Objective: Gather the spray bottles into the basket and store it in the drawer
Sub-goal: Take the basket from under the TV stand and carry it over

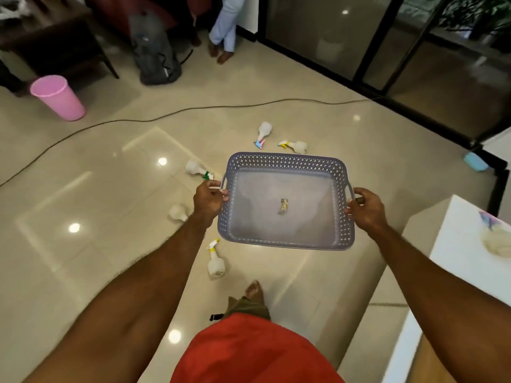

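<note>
Left hand (209,198): gripping basket (286,164) by its left handle
Right hand (365,210): gripping right handle
Basket: hanging above floor (96,217)
Spray bottles (216,261): lying scattered on floor

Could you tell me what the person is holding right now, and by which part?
The basket, one side handle in each hand: left hand, right hand.

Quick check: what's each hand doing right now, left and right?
Left hand: closed on the left handle of the basket.
Right hand: closed on the basket's right handle.
</note>
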